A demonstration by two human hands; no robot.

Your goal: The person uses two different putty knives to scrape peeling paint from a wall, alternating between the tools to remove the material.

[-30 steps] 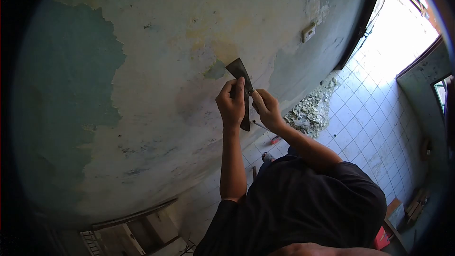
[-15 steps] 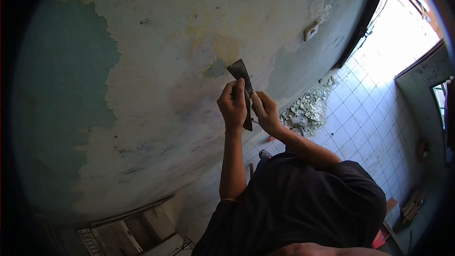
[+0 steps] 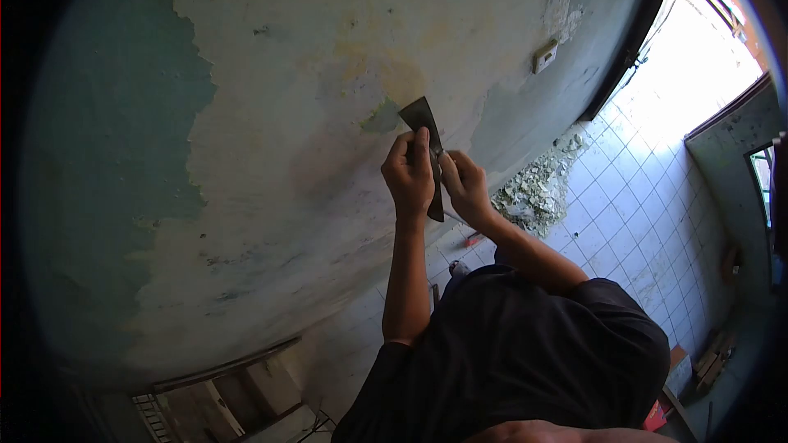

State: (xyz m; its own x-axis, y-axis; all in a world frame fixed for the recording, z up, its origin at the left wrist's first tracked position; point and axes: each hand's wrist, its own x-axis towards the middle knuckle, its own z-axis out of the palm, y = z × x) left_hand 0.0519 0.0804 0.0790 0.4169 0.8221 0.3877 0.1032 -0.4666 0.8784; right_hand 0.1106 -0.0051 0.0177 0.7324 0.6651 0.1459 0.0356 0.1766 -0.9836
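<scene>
Two dark metal blades cross between my hands in front of the wall. My right hand [image 3: 465,184] is closed around the handle of a scraper [image 3: 419,111], whose wide blade points up and to the left. My left hand [image 3: 408,176] is closed, thumb upward, on a second dark flat blade [image 3: 436,204] that sticks out downward between my wrists. Its upper part is hidden by my fingers, so its handle cannot be made out. Just beyond the scraper tip is a small green patch [image 3: 382,117] on the wall.
The wall [image 3: 287,115] has pale, flaking paint with a large green area [image 3: 139,107] at left. A switch plate [image 3: 545,57] sits on it. Rubble [image 3: 538,189] lies on the tiled floor [image 3: 640,213] at the wall's foot. A bright doorway [image 3: 698,49] stands at upper right.
The scraper in my right hand has slid slightly up along the other blade, bringing my hands closer together. My left hand has shifted a little to the right. The camera view has moved slightly.
</scene>
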